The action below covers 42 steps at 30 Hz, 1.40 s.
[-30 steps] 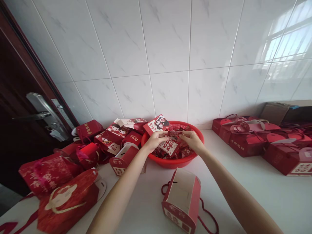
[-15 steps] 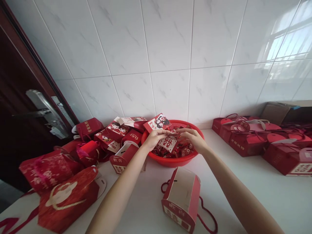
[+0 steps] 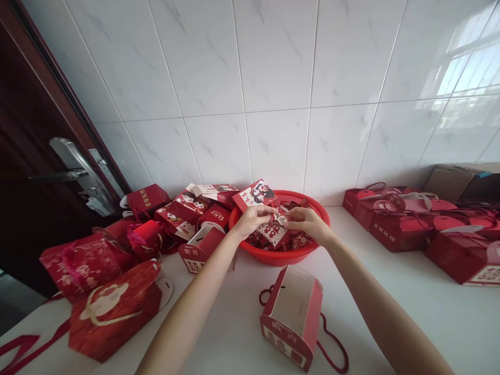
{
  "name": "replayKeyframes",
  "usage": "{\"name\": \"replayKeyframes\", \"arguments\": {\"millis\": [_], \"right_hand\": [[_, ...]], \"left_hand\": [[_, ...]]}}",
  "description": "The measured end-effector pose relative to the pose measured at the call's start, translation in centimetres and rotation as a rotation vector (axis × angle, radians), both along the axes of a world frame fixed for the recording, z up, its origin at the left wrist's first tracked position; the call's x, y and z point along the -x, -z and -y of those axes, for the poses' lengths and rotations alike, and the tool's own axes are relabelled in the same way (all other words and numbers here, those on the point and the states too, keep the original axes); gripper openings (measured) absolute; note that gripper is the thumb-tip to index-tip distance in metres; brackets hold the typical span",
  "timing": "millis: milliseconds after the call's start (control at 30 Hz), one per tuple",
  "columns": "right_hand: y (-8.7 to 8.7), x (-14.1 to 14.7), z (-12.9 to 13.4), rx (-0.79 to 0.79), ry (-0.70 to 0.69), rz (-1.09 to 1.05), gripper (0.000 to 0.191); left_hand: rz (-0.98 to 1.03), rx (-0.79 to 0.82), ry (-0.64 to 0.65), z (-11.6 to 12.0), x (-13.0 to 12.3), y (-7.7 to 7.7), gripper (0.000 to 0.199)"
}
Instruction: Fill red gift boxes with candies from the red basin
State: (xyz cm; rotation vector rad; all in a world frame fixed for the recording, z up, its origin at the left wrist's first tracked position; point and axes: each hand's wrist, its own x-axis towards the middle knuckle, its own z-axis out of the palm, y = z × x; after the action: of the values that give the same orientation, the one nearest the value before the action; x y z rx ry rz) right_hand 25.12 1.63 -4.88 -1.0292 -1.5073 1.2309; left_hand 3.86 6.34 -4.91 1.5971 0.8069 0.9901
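Note:
Over the red plastic basket point(image 3: 279, 256), my left hand point(image 3: 253, 220) and my right hand point(image 3: 308, 224) face each other with fingers pinched. Between them they hold a small red and white candy packet point(image 3: 280, 220). A larger white and red packet point(image 3: 273, 233) lies just below it, on many wrapped candies point(image 3: 299, 240). An illustrated card box point(image 3: 255, 194) leans on the basket's left rear rim, beside my left hand. Nearer to me, a red and beige gift box point(image 3: 292, 307) with a dark red cord lies on the white table.
Several red gift boxes and bags point(image 3: 187, 208) are heaped at the left, with a red bag point(image 3: 117, 310) in front. More red boxes point(image 3: 398, 226) stand in rows at the right, before a cardboard box point(image 3: 449, 179). A tiled wall point(image 3: 277, 146) rises behind the table.
Both hands have closed their fingers on a small packet, which now shows between them. The whole view has shifted slightly.

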Motion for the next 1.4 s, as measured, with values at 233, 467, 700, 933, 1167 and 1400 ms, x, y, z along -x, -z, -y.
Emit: {"name": "replayKeyframes", "arguments": {"millis": [233, 467, 700, 933, 1167, 1400], "right_hand": [[0.0, 0.3, 0.0, -0.049, 0.018, 0.116, 0.039], [-0.4, 0.5, 0.3, -0.064, -0.093, 0.228, 0.022], [-0.6, 0.4, 0.3, 0.064, 0.041, -0.022, 0.016], [-1.2, 0.4, 0.4, 0.191, 0.167, -0.167, 0.021], [-0.8, 0.2, 0.2, 0.142, 0.131, -0.22, 0.025], [-0.8, 0.2, 0.3, 0.116, 0.214, -0.309, 0.033]], "left_hand": [[0.002, -0.058, -0.011, 0.1, -0.1, -0.2, 0.031], [-0.009, -0.053, 0.032, 0.6, -0.3, -0.6, 0.034], [-0.131, 0.092, -0.258, -0.1, -0.5, 0.0, 0.026], [-0.694, -0.151, -0.297, 0.0, -0.5, 0.6, 0.027], [-0.92, -0.255, -0.409, 1.0, -0.2, 0.5, 0.027], [-0.752, -0.275, -0.207, 0.3, 0.0, 0.6, 0.03]]}}
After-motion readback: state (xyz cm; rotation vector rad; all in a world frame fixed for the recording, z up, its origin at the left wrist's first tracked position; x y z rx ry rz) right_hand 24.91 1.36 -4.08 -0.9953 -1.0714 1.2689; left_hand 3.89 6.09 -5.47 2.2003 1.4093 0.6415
